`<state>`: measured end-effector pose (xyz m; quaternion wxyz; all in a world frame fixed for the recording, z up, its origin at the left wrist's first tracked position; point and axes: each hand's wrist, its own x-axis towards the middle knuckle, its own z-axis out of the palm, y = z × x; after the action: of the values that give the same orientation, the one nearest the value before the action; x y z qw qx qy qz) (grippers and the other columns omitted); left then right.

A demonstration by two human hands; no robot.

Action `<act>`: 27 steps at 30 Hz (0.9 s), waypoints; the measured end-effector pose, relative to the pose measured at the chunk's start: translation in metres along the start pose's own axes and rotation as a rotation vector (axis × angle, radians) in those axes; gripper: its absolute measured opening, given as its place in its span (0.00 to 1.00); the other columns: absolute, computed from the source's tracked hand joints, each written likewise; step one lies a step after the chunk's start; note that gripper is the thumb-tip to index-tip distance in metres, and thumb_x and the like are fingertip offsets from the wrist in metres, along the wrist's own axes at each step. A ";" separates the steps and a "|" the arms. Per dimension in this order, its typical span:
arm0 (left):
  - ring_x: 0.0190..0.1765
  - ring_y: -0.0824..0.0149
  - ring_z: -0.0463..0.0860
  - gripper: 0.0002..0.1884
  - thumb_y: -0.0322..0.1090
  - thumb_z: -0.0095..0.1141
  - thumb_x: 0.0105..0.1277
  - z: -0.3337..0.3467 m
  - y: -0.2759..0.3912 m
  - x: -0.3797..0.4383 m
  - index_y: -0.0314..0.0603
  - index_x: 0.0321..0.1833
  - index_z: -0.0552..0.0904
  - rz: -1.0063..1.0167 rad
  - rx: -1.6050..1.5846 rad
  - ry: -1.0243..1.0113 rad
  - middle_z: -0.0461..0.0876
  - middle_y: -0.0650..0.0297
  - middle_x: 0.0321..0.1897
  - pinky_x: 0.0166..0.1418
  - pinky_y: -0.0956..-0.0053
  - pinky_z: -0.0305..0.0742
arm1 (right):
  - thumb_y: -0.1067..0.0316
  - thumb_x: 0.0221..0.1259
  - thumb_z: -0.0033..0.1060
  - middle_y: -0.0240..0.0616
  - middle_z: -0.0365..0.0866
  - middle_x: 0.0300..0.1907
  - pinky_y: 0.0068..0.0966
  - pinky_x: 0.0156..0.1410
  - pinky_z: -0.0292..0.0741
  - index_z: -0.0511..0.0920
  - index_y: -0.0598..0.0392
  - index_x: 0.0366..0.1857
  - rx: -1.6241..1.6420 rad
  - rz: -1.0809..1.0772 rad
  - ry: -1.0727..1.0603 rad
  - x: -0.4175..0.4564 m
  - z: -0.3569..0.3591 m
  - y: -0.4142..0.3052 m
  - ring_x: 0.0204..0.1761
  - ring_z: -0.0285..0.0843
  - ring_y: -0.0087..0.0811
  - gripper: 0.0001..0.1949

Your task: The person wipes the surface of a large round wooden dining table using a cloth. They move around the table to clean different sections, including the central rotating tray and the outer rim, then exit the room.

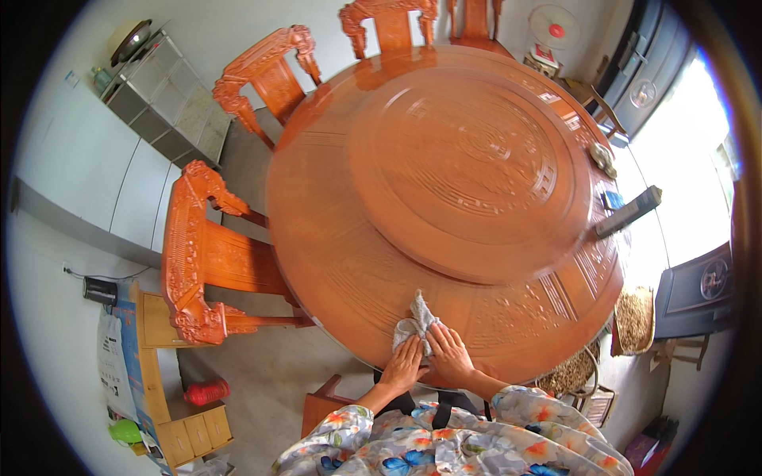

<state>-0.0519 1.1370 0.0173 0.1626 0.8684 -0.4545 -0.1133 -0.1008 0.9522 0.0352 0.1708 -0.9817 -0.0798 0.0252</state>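
Observation:
A grey cloth [420, 316] lies bunched on the near part of a round carved wooden table [333, 238]. My left hand [406, 364] presses flat on the cloth's lower left part, fingers pointing up the table. Beside it my right hand [449, 352] rests on the cloth's right side with its fingers stretched out. The two hands nearly touch. Beyond them, a raised round carved turntable [464, 172] sits on the table. What lies under the palms is hidden.
Carved wooden chairs [238, 256] stand at the left and far sides. At the table's right edge are a long dark box [628, 212], a blue packet [612, 200] and a grey lumpy object [602, 159]. Baskets of dried material [634, 318] stand at the right.

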 end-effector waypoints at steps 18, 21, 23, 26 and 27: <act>0.79 0.48 0.55 0.46 0.49 0.66 0.60 -0.100 -0.273 0.053 0.25 0.74 0.61 -0.340 0.078 0.129 0.57 0.42 0.77 0.80 0.55 0.50 | 0.68 0.59 0.57 0.49 0.58 0.76 0.45 0.77 0.58 0.67 0.55 0.70 0.025 0.018 0.143 0.322 0.049 -0.095 0.76 0.56 0.48 0.31; 0.80 0.46 0.53 0.47 0.49 0.64 0.61 -0.091 -0.253 0.031 0.23 0.75 0.58 -0.337 -0.031 0.153 0.56 0.41 0.77 0.81 0.55 0.48 | 0.70 0.55 0.58 0.49 0.62 0.74 0.46 0.76 0.60 0.70 0.56 0.67 0.075 -0.066 0.173 0.299 0.052 -0.093 0.74 0.59 0.50 0.30; 0.79 0.46 0.55 0.45 0.47 0.65 0.61 -0.093 -0.237 0.016 0.23 0.74 0.60 -0.348 -0.043 0.137 0.57 0.41 0.76 0.81 0.56 0.50 | 0.73 0.52 0.59 0.50 0.66 0.71 0.47 0.74 0.62 0.73 0.58 0.63 0.113 -0.109 0.211 0.283 0.053 -0.098 0.72 0.63 0.51 0.28; 0.79 0.46 0.56 0.45 0.45 0.66 0.60 -0.090 -0.214 -0.007 0.24 0.74 0.60 -0.354 -0.064 0.141 0.57 0.41 0.76 0.81 0.58 0.51 | 0.74 0.52 0.59 0.51 0.69 0.69 0.46 0.73 0.64 0.74 0.60 0.61 0.107 -0.191 0.225 0.263 0.056 -0.095 0.70 0.66 0.51 0.26; 0.79 0.46 0.55 0.45 0.44 0.66 0.60 -0.089 -0.206 -0.017 0.24 0.74 0.60 -0.354 -0.090 0.140 0.56 0.40 0.76 0.81 0.58 0.51 | 0.74 0.53 0.59 0.52 0.69 0.68 0.46 0.73 0.64 0.74 0.60 0.61 0.104 -0.199 0.225 0.258 0.057 -0.098 0.70 0.66 0.52 0.26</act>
<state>0.1242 1.2770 0.0207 0.2100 0.9324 -0.2767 -0.0997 0.1345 1.1046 0.0091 0.2310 -0.9554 -0.1558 -0.0980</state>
